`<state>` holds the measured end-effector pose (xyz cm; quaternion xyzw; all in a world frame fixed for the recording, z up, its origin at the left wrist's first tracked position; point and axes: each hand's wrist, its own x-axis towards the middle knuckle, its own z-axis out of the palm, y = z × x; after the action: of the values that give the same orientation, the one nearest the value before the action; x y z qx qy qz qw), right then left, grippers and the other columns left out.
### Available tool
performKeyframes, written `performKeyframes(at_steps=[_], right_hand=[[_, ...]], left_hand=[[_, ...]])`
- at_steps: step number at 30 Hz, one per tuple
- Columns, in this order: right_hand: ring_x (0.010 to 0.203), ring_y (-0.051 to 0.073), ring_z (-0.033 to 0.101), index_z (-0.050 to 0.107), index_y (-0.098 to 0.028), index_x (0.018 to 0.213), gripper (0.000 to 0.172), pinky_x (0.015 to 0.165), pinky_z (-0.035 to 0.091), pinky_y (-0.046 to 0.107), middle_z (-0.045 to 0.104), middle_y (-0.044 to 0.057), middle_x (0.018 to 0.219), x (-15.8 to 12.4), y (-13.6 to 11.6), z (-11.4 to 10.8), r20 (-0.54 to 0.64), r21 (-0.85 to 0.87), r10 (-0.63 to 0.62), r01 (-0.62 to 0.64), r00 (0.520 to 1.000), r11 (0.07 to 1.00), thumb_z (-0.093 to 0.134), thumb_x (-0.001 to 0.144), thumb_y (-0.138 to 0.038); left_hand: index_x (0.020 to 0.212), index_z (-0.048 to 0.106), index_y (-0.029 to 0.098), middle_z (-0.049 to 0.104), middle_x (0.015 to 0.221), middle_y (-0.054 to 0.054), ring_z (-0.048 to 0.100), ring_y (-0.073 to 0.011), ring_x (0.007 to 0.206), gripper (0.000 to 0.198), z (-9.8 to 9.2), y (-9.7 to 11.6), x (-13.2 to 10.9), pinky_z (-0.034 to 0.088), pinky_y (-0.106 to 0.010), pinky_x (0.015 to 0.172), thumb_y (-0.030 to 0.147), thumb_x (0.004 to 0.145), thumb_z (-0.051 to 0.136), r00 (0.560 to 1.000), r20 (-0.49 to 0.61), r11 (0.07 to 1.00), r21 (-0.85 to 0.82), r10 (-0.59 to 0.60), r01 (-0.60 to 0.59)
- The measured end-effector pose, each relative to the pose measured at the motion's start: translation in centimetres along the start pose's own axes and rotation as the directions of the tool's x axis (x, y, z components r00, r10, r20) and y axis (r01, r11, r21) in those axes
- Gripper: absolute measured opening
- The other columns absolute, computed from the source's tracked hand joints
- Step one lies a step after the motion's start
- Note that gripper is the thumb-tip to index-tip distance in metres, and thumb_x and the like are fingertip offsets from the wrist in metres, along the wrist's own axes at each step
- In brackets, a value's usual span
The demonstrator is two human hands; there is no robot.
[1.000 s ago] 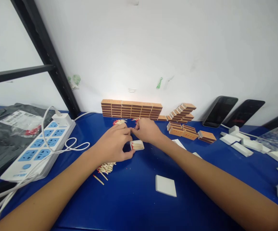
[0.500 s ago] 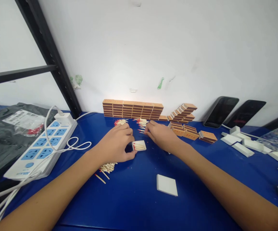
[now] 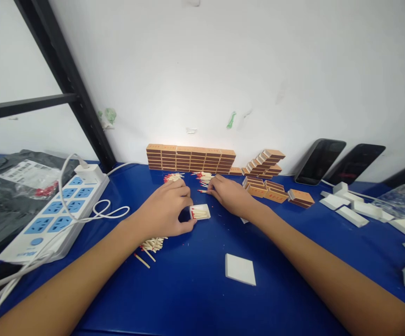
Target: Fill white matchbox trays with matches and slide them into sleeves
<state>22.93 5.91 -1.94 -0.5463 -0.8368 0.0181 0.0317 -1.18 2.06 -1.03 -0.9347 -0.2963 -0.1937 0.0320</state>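
On a blue table (image 3: 188,303), we see a white power strip (image 3: 50,221) left of a stacked row of matchboxes (image 3: 190,159). Our left hand (image 3: 165,211) has thumb and fingers parted round the left end of a white tray; our right hand (image 3: 228,193) has its fingertips nearly together. The white tray (image 3: 203,208) holds red-tipped matches (image 3: 199,215). Beyond it lies a loose pile (image 3: 206,177), whose nearest match (image 3: 202,191) meets our right fingertips; whether gripped, we cannot tell.
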Motion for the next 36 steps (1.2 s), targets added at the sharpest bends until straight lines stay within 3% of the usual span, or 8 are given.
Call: performKeyframes(at_steps=[7,11,15,18,25,30,33,36], right_hand=[[0.105,0.024,0.071,0.065,-0.015,0.114,0.015,0.085,0.048,0.032,0.070,0.014,0.122,-1.4,0.1,-0.8,-0.034,0.005,-0.037,0.037,0.999,0.999,0.053,0.112,-0.023],[0.099,0.023,0.071,0.065,-0.016,0.112,0.010,0.078,0.047,0.032,0.070,0.012,0.117,-3.0,-0.8,-1.2,-0.059,0.009,-0.146,0.147,0.988,0.989,0.058,0.110,-0.021],[0.094,0.022,0.070,0.065,-0.017,0.109,0.005,0.069,0.043,0.031,0.071,0.010,0.113,-3.7,-2.2,-0.2,-0.079,-0.016,-0.232,0.232,0.969,0.973,0.060,0.108,-0.017],[0.093,0.021,0.069,0.064,-0.019,0.110,0.003,0.069,0.041,0.031,0.071,0.008,0.112,-3.6,-2.6,0.2,-0.082,0.032,-0.231,0.234,0.969,0.972,0.062,0.108,-0.021],[0.087,0.017,0.063,0.064,-0.020,0.100,0.006,0.073,0.040,0.030,0.068,0.005,0.106,-3.6,-1.2,-1.1,-0.011,0.197,-0.204,0.202,0.979,0.959,0.066,0.106,-0.021],[0.089,0.018,0.062,0.064,-0.019,0.100,0.007,0.075,0.040,0.030,0.068,0.005,0.108,-3.8,-1.9,-0.8,0.021,0.230,-0.193,0.183,0.981,0.956,0.061,0.107,-0.017],[0.088,0.017,0.062,0.065,-0.019,0.100,0.007,0.075,0.040,0.030,0.067,0.005,0.106,-3.7,-2.1,-0.5,-0.018,0.259,-0.197,0.195,0.980,0.946,0.062,0.106,-0.016],[0.086,0.017,0.060,0.066,-0.020,0.099,0.006,0.075,0.040,0.029,0.067,0.004,0.100,-3.0,-1.2,-0.3,-0.143,0.306,-0.152,0.190,0.978,0.933,0.064,0.105,-0.020]], left_hand=[[0.097,0.080,0.014,0.070,0.093,-0.009,0.062,-0.0268,0.097,0.028,0.0,-0.3,0.1,0.054,-0.045,0.097,0.042,0.092,0.076,1.000,0.019,1.000,0.007,-0.019,0.019],[0.097,0.081,0.015,0.069,0.092,-0.008,0.063,-0.0276,0.099,0.029,0.0,-0.3,0.0,0.055,-0.046,0.098,0.042,0.091,0.076,0.999,0.025,0.999,0.016,-0.029,0.029],[0.096,0.081,0.015,0.069,0.093,-0.008,0.063,-0.0272,0.098,0.028,0.1,-0.2,0.0,0.054,-0.047,0.099,0.042,0.091,0.077,0.999,0.027,1.000,0.010,-0.026,0.026],[0.093,0.080,0.015,0.070,0.094,-0.008,0.063,-0.0268,0.098,0.026,0.1,-0.2,0.0,0.054,-0.046,0.099,0.041,0.091,0.077,0.999,0.023,1.000,0.004,-0.026,0.025],[0.097,0.081,0.016,0.071,0.094,-0.007,0.063,-0.0263,0.098,0.026,0.0,-0.3,0.0,0.053,-0.046,0.101,0.041,0.090,0.079,0.999,0.024,1.000,-0.005,-0.029,0.030],[0.096,0.081,0.015,0.070,0.094,-0.007,0.064,-0.0266,0.099,0.026,0.0,-0.2,0.0,0.054,-0.045,0.099,0.041,0.090,0.077,0.999,0.022,1.000,0.012,-0.029,0.029],[0.095,0.081,0.016,0.071,0.094,-0.007,0.064,-0.0266,0.099,0.026,0.0,-0.2,0.0,0.054,-0.046,0.099,0.041,0.091,0.077,0.999,0.020,1.000,0.015,-0.026,0.026],[0.097,0.081,0.016,0.070,0.094,-0.007,0.064,-0.0268,0.099,0.026,0.0,-0.2,0.0,0.054,-0.047,0.101,0.041,0.090,0.077,0.999,0.023,1.000,0.004,-0.024,0.024]])
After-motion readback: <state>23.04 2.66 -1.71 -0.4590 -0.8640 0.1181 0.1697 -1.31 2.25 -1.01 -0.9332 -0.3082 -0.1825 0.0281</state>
